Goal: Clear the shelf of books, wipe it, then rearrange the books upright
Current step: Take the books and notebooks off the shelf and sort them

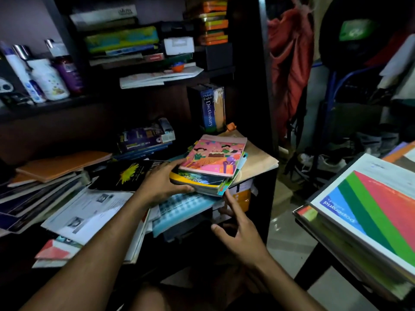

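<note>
The left hand point(162, 184) grips the near-left edge of a small stack of thin paperback books point(208, 176), thumb under, fingers over the top, topped by a pink cartoon-cover notebook point(214, 156). The right hand point(239, 234) hovers relaxed, fingers spread, just below the stack's right corner. The stack rests on a cluttered dark wooden shelf point(267, 171), before an upright blue dictionary point(207, 110).

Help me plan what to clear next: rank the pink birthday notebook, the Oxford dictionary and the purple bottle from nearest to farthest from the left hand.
From the left hand:
1. Pink birthday notebook, atop the gripped stack.
2. Oxford dictionary, upright behind, to the right.
3. Purple bottle, upper left shelf.
</note>
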Available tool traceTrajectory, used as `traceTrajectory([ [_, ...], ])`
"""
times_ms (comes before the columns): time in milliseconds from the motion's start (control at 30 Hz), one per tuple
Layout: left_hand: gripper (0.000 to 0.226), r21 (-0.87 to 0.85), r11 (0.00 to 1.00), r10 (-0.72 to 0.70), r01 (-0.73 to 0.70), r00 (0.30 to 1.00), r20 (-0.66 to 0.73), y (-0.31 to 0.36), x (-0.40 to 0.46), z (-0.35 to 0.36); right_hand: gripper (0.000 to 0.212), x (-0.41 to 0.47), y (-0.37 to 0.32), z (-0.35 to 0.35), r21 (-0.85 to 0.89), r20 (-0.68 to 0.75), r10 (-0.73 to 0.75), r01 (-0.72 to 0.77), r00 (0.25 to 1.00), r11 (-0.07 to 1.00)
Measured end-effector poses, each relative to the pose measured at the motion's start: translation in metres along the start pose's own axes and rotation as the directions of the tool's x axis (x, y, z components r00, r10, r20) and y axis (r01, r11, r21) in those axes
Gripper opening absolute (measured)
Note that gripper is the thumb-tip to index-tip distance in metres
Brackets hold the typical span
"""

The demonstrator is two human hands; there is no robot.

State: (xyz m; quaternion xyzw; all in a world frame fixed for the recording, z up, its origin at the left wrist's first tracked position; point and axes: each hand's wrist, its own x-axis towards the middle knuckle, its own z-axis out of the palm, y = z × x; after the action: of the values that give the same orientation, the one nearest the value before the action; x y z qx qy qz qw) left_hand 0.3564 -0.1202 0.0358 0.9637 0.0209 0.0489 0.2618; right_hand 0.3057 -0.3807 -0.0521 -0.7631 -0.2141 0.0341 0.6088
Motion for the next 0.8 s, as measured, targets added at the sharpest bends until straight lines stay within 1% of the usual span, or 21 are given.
traceTrajectory([
  [67, 0.096, -0.081, 0.997, -0.009, 0.004, 0.998, -0.059, -0.001, 0.000, 0.002, 0.089, 0.000, -0.003, -0.002, -0.008, 0.030, -0.005, 0.005, 1.000, 1.000],
  [133, 0.088, -0.091, 0.995, -0.038, 0.030, 0.995, -0.087, 0.000, -0.002, 0.003, 0.089, -0.001, -0.006, -0.004, -0.015, 0.028, -0.017, 0.017, 0.999, 1.000],
  [167, 0.082, -0.087, 0.996, -0.037, 0.028, 0.994, -0.104, 0.001, -0.003, 0.003, 0.088, -0.002, -0.007, -0.005, -0.015, 0.019, -0.024, 0.024, 1.000, 1.000],
  [233, 0.069, -0.129, 0.991, -0.036, 0.015, 0.985, -0.168, 0.001, -0.004, 0.001, 0.085, -0.002, -0.007, -0.005, -0.012, -0.006, -0.036, 0.036, 0.999, 0.999],
  [267, 0.072, -0.184, 0.983, -0.049, 0.010, 0.977, -0.207, 0.002, -0.004, 0.000, 0.083, -0.003, -0.007, -0.005, -0.003, -0.013, -0.036, 0.036, 0.999, 0.999],
  [300, 0.080, -0.249, 0.968, -0.076, 0.017, 0.970, -0.231, 0.002, -0.005, -0.003, 0.082, -0.003, -0.008, -0.005, 0.000, -0.016, -0.037, 0.037, 0.999, 0.999],
  [333, 0.083, -0.315, 0.948, -0.113, 0.035, 0.966, -0.233, 0.001, -0.006, -0.005, 0.081, -0.003, -0.009, -0.004, 0.006, -0.018, -0.037, 0.037, 0.999, 0.999],
  [400, 0.064, -0.392, 0.920, -0.117, 0.026, 0.971, -0.210, 0.000, -0.007, -0.006, 0.080, -0.002, -0.008, -0.003, 0.027, -0.021, -0.037, 0.038, 0.999, 0.999],
  [467, 0.041, -0.326, 0.945, -0.066, 0.006, 0.983, -0.174, -0.001, -0.007, -0.002, 0.081, -0.002, -0.009, -0.003, 0.035, -0.016, -0.033, 0.033, 0.999, 0.999],
  [500, 0.039, -0.274, 0.962, -0.060, 0.018, 0.988, -0.144, 0.000, -0.008, 0.000, 0.082, -0.001, -0.008, -0.004, 0.027, -0.011, -0.033, 0.034, 0.999, 0.999],
  [567, 0.052, -0.160, 0.986, -0.060, 0.039, 0.990, -0.125, -0.001, -0.007, 0.002, 0.082, -0.001, -0.008, -0.005, 0.023, 0.010, -0.032, 0.031, 0.999, 0.999],
  [633, 0.057, -0.071, 0.997, -0.024, 0.014, 0.991, -0.134, 0.000, -0.007, 0.002, 0.083, 0.000, -0.006, -0.006, 0.034, 0.030, -0.044, 0.043, 0.999, 0.999],
  [733, 0.053, -0.064, 0.998, -0.012, 0.003, 0.990, -0.143, -0.001, -0.008, -0.001, 0.083, 0.004, -0.009, -0.006, 0.057, 0.095, -0.049, 0.044, 0.994, 0.997],
  [767, 0.052, -0.066, 0.998, -0.017, 0.008, 0.990, -0.137, 0.002, -0.009, -0.001, 0.081, 0.002, -0.012, -0.006, 0.031, 0.088, -0.050, 0.047, 0.995, 0.998],
  [800, 0.050, -0.078, 0.997, -0.033, 0.023, 0.990, -0.135, 0.003, -0.011, -0.002, 0.076, 0.003, -0.018, -0.003, -0.075, 0.011, -0.078, 0.079, 0.997, 0.994],
])
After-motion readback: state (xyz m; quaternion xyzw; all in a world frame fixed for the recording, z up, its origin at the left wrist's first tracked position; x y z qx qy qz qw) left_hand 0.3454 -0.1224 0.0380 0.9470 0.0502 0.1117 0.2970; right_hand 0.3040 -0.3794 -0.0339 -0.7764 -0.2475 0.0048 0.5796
